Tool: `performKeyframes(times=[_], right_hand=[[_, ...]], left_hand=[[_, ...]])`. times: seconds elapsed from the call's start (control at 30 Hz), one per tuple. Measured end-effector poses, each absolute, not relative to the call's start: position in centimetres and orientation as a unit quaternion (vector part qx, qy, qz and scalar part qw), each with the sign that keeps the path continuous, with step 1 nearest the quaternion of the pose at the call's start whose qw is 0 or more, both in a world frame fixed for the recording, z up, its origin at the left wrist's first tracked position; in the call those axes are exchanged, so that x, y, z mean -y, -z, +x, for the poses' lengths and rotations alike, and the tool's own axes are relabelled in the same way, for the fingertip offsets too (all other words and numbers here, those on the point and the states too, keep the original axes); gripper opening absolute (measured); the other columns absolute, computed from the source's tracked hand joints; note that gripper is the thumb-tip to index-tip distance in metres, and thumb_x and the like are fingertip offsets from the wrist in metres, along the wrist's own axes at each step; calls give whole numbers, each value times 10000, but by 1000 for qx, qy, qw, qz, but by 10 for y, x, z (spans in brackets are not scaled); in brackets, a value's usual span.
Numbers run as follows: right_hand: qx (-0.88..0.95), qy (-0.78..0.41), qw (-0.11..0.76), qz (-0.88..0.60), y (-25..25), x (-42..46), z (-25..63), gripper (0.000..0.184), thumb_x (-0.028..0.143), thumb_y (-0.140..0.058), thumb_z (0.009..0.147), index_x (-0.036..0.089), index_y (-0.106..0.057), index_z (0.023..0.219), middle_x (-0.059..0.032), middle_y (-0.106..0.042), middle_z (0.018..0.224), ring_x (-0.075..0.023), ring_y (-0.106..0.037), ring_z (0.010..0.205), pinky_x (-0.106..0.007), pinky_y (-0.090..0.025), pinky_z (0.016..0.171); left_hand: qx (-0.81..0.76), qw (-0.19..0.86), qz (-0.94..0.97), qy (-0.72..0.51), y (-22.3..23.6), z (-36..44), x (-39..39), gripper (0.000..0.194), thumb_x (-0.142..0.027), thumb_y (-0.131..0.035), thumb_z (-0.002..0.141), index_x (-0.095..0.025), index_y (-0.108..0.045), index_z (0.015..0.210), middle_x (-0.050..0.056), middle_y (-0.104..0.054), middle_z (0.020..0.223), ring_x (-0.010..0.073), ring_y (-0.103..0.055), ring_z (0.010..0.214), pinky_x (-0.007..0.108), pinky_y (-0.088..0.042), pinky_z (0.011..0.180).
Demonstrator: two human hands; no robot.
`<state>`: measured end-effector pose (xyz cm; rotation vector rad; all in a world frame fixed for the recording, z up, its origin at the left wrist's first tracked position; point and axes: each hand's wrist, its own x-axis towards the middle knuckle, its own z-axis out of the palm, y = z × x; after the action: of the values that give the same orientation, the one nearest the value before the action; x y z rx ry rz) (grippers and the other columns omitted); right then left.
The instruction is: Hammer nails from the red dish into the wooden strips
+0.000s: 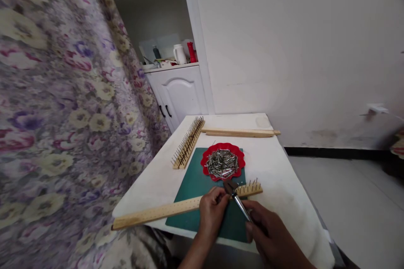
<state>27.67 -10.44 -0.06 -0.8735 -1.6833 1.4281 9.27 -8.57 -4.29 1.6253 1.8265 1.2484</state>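
My right hand (268,229) is wrapped round the metal shaft of a hammer (241,206). The hammer's dark head is just above a wooden strip (176,207), close to my left fingertips. My left hand (212,208) rests on this strip with thumb and fingers pinched together; what they pinch is hidden. Several nails (252,185) stand up from the strip's right end, while rows of small marks or holes run along its left part. Beneath lies a green mat (189,180). A red scalloped dish (205,151) heaped with loose nails (222,164) sits just beyond the hammer head.
Nail-studded wooden strips (189,143) lie at the table's left edge. More wooden strips (240,133) lie across the far end of the white-covered table (284,176). A floral curtain (78,113) hangs at the left, and a white cabinet (179,92) stands behind.
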Motion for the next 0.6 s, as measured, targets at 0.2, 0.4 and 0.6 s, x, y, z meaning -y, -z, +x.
performKeyframes(times=[0.2, 0.4, 0.6], right_hand=[[598, -601, 393, -355, -4, 103, 279, 362, 268, -518, 845, 169, -512, 1193, 46, -572, 626, -76, -446, 366, -190, -323, 348], [520, -606, 461, -387, -12, 93, 294, 409, 399, -549, 849, 190, -479, 1193, 65, -546, 616, -22, -364, 291, -155, -219, 314], [510, -575, 500, -399, -20, 87, 309, 396, 400, -535, 869, 202, -475, 1206, 51, -561, 651, -37, -387, 311, -177, -265, 329]], left_hand=[[-633, 197, 600, -448, 42, 93, 86, 136, -253, -563, 794, -175, -639, 713, -9, -587, 688, 128, -538, 634, 208, -374, 586], [-634, 145, 645, -401, 33, 72, 94, 121, -281, -566, 807, -193, -647, 824, 30, -627, 796, 176, -582, 757, 261, -441, 676], [-665, 62, 682, -297, 28, 38, 106, 266, -306, -648, 740, -229, -651, 995, 77, -649, 1033, 256, -569, 973, 378, -434, 835]])
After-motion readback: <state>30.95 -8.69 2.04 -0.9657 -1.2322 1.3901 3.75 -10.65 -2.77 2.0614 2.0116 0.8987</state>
